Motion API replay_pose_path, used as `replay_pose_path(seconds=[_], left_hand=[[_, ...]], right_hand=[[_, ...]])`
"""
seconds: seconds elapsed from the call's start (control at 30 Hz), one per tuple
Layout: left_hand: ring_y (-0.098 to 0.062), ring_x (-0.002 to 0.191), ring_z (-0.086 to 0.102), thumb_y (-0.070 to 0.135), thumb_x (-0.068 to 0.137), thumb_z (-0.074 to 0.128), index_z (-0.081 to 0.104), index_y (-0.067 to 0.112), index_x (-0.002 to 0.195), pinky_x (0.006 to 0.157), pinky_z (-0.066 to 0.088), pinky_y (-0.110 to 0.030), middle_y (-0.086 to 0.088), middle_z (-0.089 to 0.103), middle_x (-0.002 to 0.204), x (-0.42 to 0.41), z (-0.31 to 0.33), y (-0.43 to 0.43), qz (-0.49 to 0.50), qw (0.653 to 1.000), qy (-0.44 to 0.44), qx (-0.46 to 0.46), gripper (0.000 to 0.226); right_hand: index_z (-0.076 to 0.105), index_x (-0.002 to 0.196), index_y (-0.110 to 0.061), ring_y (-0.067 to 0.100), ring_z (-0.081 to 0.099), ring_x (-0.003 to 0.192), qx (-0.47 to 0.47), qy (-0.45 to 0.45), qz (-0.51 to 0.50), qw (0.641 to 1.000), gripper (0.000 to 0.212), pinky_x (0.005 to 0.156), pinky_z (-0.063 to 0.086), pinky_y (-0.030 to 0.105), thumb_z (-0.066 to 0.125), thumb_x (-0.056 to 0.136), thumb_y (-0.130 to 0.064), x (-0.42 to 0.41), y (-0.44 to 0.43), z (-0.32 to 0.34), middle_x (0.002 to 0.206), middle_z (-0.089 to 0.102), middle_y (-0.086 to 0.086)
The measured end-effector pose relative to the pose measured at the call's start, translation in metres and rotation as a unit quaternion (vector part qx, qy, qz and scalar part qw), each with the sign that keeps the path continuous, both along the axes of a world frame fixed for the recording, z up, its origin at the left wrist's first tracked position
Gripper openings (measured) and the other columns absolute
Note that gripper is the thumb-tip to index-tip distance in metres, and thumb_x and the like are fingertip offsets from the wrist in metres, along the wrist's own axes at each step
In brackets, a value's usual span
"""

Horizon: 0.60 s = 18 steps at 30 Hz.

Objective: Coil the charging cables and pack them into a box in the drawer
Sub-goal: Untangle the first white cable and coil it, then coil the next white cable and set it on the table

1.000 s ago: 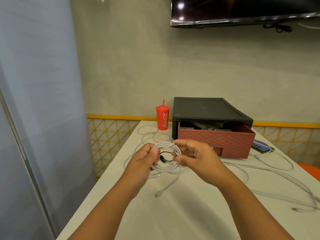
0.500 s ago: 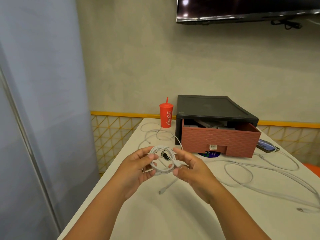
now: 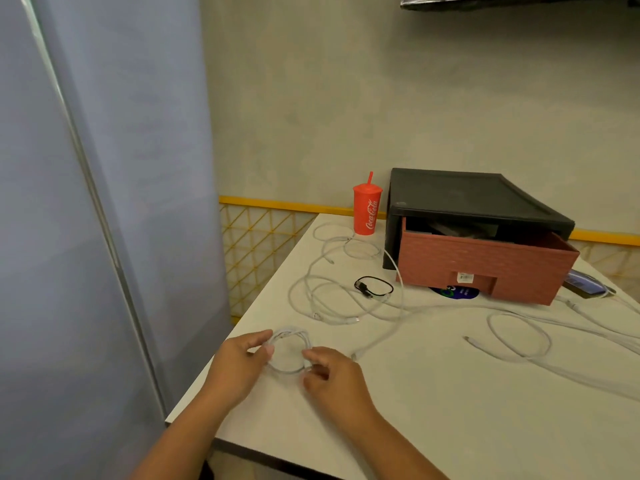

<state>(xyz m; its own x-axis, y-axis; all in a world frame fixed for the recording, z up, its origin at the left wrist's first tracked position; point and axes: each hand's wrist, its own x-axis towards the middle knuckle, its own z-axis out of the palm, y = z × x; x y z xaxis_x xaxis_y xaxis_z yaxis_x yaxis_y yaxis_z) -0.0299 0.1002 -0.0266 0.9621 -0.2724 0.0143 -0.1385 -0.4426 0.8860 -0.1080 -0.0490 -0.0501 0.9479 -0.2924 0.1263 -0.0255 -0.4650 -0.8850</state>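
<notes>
1. The only view sits on the person's head, above the near edge of the worktop (image 3: 433,410).
2. It looks forward and down; the left hand (image 3: 239,365) and right hand (image 3: 332,379) are close, the drawer (image 3: 485,268) farther.

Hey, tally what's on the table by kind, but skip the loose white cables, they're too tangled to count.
White coiled cable, pinched by the left hand and right hand: 1
Black cable: 1
Red cup: 1
Drawer unit: 1
Phone: 1
Blue disc under the drawer front: 1
Total: 6
</notes>
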Motion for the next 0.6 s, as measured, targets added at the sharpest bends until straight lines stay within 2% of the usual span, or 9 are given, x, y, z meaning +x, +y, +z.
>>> replay_pose_path(seconds=[0.03, 0.13, 0.23, 0.3, 0.37, 0.43, 0.47, 0.53, 0.6], left_hand=[[-0.014, 0.098, 0.064, 0.019, 0.084, 0.068, 0.062, 0.016, 0.121, 0.093, 0.048, -0.031, -0.001, 0.062, 0.125, 0.000, -0.002, 0.003, -0.005, 1.000, 0.000, 0.024, 0.038], [-0.011, 0.103, 0.056, 0.025, 0.073, 0.078, 0.053, 0.016, 0.131, 0.090, 0.043, -0.024, 0.001, 0.058, 0.128, 0.003, -0.009, 0.013, -0.038, 0.995, -0.002, 0.088, 0.064], [-0.015, 0.118, 0.052, 0.035, 0.066, 0.082, 0.047, 0.018, 0.136, 0.101, 0.040, -0.029, 0.002, 0.051, 0.137, 0.009, -0.017, 0.027, -0.075, 0.987, -0.008, 0.146, 0.080], [-0.016, 0.123, 0.048, 0.040, 0.065, 0.081, 0.045, 0.018, 0.137, 0.105, 0.038, -0.031, 0.002, 0.049, 0.139, 0.013, -0.022, 0.036, -0.087, 0.983, -0.017, 0.158, 0.083], [-0.016, 0.127, 0.040, 0.058, 0.057, 0.078, 0.044, 0.022, 0.137, 0.108, 0.033, -0.032, 0.006, 0.045, 0.141, 0.015, -0.024, 0.043, -0.093, 0.977, -0.037, 0.189, 0.094], [-0.018, 0.133, 0.025, 0.088, 0.036, 0.059, 0.040, 0.028, 0.139, 0.111, 0.026, -0.036, 0.015, 0.035, 0.143, 0.013, -0.027, 0.046, -0.087, 0.968, -0.066, 0.226, 0.121], [-0.019, 0.135, 0.019, 0.095, 0.029, 0.048, 0.037, 0.031, 0.140, 0.112, 0.023, -0.039, 0.018, 0.028, 0.144, 0.011, -0.030, 0.047, -0.080, 0.964, -0.081, 0.239, 0.129], [-0.018, 0.140, 0.011, 0.099, 0.030, 0.033, 0.028, 0.037, 0.143, 0.114, 0.019, -0.042, 0.019, 0.018, 0.150, 0.006, -0.035, 0.045, -0.078, 0.953, -0.113, 0.268, 0.129], [-0.014, 0.142, 0.014, 0.099, 0.035, 0.022, 0.020, 0.037, 0.146, 0.114, 0.017, -0.040, 0.017, 0.018, 0.153, 0.004, -0.039, 0.043, -0.091, 0.942, -0.131, 0.294, 0.127]], right_hand=[[0.064, 0.117, -0.011, 0.008, 0.060, 0.097, -0.028, 0.000, 0.006, 1.000, 0.036, 0.082, 0.036, -0.001, 0.062, 0.082, -0.005, 0.002, 0.005, -0.003, 0.114, 0.064, 0.000], [0.063, 0.119, -0.012, 0.009, 0.058, 0.100, -0.100, 0.007, 0.027, 0.995, 0.035, 0.082, 0.034, 0.000, 0.060, 0.084, -0.010, 0.008, 0.016, -0.009, 0.116, 0.063, 0.002], [0.063, 0.120, -0.017, 0.014, 0.057, 0.107, -0.156, 0.007, 0.039, 0.987, 0.033, 0.094, 0.039, 0.014, 0.056, 0.088, -0.017, 0.013, 0.023, -0.013, 0.119, 0.062, 0.002], [0.057, 0.126, -0.022, 0.014, 0.054, 0.111, -0.194, 0.013, 0.055, 0.979, 0.037, 0.099, 0.035, 0.018, 0.055, 0.089, -0.023, 0.015, 0.026, -0.015, 0.123, 0.060, 0.000], [0.050, 0.132, -0.024, 0.016, 0.050, 0.116, -0.232, 0.016, 0.067, 0.970, 0.043, 0.100, 0.031, 0.021, 0.054, 0.090, -0.029, 0.016, 0.027, -0.016, 0.127, 0.058, -0.002], [0.047, 0.135, -0.024, 0.019, 0.047, 0.118, -0.271, 0.020, 0.082, 0.959, 0.044, 0.101, 0.030, 0.024, 0.052, 0.091, -0.030, 0.016, 0.027, -0.016, 0.129, 0.056, -0.002], [0.046, 0.136, -0.023, 0.021, 0.045, 0.119, -0.289, 0.020, 0.090, 0.953, 0.044, 0.101, 0.031, 0.025, 0.050, 0.093, -0.030, 0.015, 0.027, -0.015, 0.131, 0.055, -0.001], [0.046, 0.137, -0.021, 0.023, 0.043, 0.120, -0.302, 0.012, 0.100, 0.948, 0.043, 0.100, 0.032, 0.027, 0.046, 0.094, -0.027, 0.014, 0.028, -0.016, 0.133, 0.052, -0.001], [0.047, 0.137, -0.022, 0.023, 0.041, 0.123, -0.292, 0.002, 0.099, 0.951, 0.042, 0.102, 0.031, 0.026, 0.044, 0.094, -0.024, 0.012, 0.027, -0.017, 0.138, 0.048, -0.003]])
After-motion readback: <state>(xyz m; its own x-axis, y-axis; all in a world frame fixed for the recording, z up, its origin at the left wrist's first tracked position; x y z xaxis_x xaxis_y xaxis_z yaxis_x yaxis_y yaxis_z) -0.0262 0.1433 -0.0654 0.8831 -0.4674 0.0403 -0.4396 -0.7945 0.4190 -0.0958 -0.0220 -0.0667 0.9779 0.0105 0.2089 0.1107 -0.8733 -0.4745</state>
